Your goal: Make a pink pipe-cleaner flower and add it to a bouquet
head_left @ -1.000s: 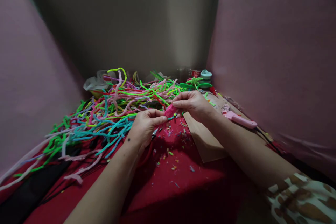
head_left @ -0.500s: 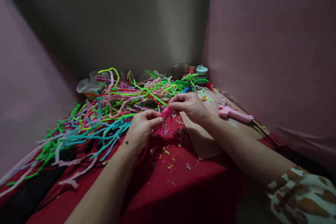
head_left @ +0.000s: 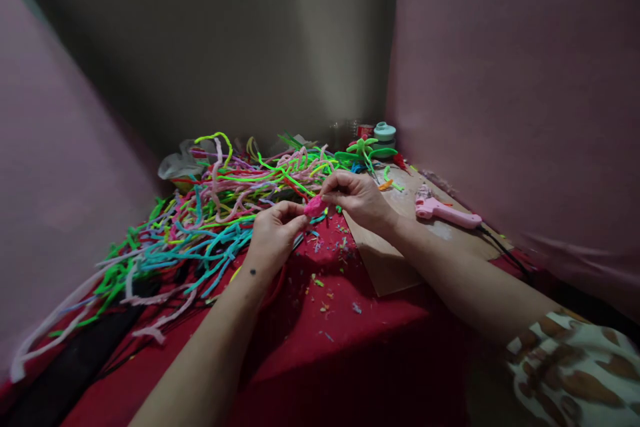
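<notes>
A small hot-pink fuzzy piece (head_left: 315, 205), which looks like shaped pipe cleaner, is held up between my two hands. My left hand (head_left: 276, 230) pinches its left end between thumb and fingertips. On the right end, the thumb and index finger of my right hand (head_left: 357, 200) are closed. Just behind and to the left spreads a big tangled heap of colourful pipe cleaners (head_left: 240, 190). Below the hands, tiny coloured fibre scraps (head_left: 320, 280) dot the red tablecloth (head_left: 360, 340).
To the right, a pink glue gun (head_left: 445, 212) with a black cord lies on a cardboard sheet (head_left: 390, 270). A green pipe-cleaner plant shape (head_left: 364, 148) stands near a pale teal jar (head_left: 385, 132) at the back. A plastic bag (head_left: 177, 165) sits behind the heap.
Both hands keep their pinch on the pink piece, which now lies more level between them. The left hand appears slightly higher and the view has shifted a little.
</notes>
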{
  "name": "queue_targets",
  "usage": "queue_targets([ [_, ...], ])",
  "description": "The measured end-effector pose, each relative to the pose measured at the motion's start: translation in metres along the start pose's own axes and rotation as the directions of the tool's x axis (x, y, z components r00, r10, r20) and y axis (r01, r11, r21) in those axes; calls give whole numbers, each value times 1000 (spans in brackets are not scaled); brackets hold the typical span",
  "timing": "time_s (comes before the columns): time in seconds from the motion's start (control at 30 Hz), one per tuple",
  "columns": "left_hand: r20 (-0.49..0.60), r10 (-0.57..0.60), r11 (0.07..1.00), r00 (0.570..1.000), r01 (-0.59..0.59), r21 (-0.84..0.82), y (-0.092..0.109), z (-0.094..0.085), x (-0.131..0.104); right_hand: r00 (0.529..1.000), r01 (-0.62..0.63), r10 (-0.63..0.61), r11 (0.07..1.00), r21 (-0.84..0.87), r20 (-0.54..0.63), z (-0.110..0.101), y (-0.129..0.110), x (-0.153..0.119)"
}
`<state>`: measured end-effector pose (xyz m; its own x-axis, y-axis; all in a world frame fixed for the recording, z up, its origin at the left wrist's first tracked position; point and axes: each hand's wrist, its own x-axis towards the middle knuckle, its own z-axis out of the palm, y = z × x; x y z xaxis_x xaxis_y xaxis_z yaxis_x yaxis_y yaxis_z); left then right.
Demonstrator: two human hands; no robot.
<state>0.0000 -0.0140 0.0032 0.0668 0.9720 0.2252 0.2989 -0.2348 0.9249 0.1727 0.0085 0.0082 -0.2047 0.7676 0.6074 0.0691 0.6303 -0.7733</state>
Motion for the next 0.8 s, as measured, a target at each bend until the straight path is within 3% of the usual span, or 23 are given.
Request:
queue_targets([
  [0.1, -62, 190, 972, 980, -179, 150, -6, -1, 0, 988, 153, -153, 988, -18, -19, 1, 0, -1],
  [0.23, -75, 454, 844, 888, -402, 354, -10, -4, 0, 958, 283, -285, 958, -38, -38, 2, 1, -1],
  [0.33, -61, 555, 775, 830, -488, 401, -10, -5, 0, 944, 324, -326, 945, -56, -46, 3, 0, -2],
  [0.53, -39, 575, 753, 817, -510, 417, -8, -5, -1, 966, 252, -250, 968, 18, -72, 6, -1, -5],
  [0.7, -49, 492, 816, 869, -441, 373, -6, -6, -3, 981, 193, -189, 967, 166, -36, 8, 2, -6],
  [0.8, -37, 428, 858, 903, -393, 331, -6, -7, -4, 975, 220, -216, 969, 110, -44, 6, 1, -6],
])
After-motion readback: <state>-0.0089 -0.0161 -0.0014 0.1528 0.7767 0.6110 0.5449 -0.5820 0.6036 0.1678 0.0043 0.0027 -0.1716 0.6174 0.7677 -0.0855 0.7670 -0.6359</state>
